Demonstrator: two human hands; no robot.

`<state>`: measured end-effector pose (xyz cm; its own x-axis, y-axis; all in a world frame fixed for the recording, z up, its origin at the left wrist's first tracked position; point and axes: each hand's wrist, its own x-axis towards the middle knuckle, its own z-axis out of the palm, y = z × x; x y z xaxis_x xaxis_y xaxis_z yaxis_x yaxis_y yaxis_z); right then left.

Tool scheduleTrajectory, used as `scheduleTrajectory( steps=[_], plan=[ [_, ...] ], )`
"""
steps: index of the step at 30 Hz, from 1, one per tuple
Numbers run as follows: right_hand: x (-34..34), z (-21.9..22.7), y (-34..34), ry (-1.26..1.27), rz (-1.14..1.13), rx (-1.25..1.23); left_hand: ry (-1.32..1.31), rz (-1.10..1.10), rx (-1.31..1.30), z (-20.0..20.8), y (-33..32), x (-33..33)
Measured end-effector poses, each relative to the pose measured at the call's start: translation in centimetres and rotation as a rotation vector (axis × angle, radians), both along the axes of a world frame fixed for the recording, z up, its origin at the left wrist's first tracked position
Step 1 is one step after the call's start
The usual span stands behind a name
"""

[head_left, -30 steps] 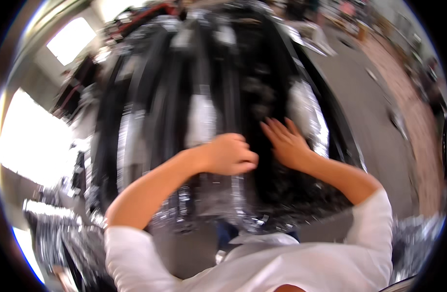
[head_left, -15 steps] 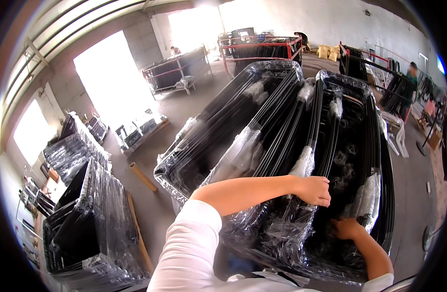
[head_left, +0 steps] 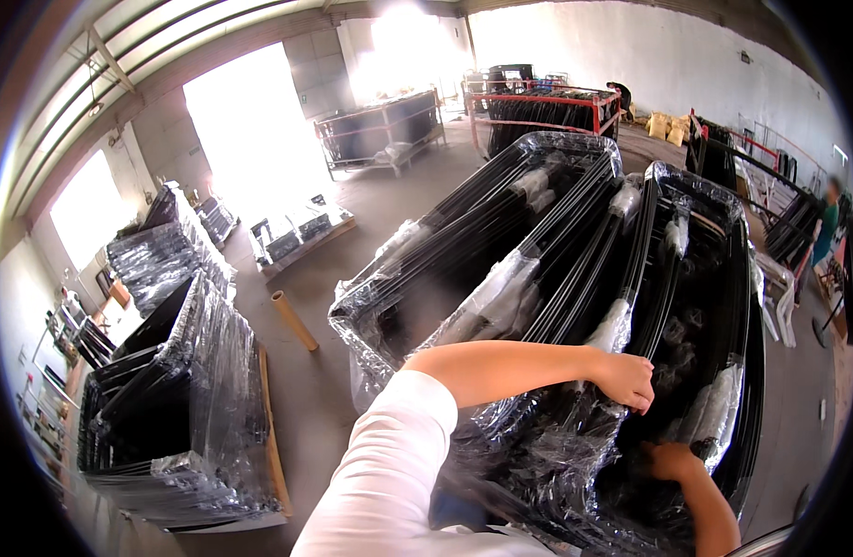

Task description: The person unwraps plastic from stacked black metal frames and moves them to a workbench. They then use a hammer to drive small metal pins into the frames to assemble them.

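Note:
Black frames (head_left: 561, 269) stand packed on edge in long rows before me, bundled in clear plastic film (head_left: 547, 446). My left hand (head_left: 626, 381) is closed over the near end of a middle row, its fingers curled at the gathered upper edge of the film, which hangs down just below it. Lower and to the right, my right hand (head_left: 672, 461) reaches into the dark gap between that film edge and the right-hand row. Its fingertips are lost in shadow against the black parts. White padding (head_left: 714, 418) wraps the frames just beyond it.
Another film-wrapped stack (head_left: 218, 408) stands on a pallet at the left. A cardboard tube (head_left: 295, 320) is on the floor between the stacks. Farther back are a low pallet (head_left: 306, 239) and red racks (head_left: 538, 125) of frames. A person (head_left: 827, 223) stands at far right.
The whole view has shifted, so the stacks appear farther right and slightly lower. Both hands keep about the same places on the wrapped frames.

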<state>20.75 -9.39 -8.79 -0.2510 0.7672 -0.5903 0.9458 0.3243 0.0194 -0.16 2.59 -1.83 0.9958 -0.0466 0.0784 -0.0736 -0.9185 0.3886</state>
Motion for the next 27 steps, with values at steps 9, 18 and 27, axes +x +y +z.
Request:
scheduleTrajectory(
  steps=[9,18,27],
  plan=[
    [0.4,-0.7,-0.1,0.022,-0.006,0.031,0.021,0.005,-0.001,0.3,-0.2,-0.2],
    [0.1,-0.1,-0.5,0.028,0.013,0.062,0.017,0.011,0.004,0.1,0.0,-0.1],
    [-0.1,-0.2,-0.3,0.019,-0.021,0.017,0.049,0.013,-0.003,0.6,-0.3,-0.2]
  ],
)
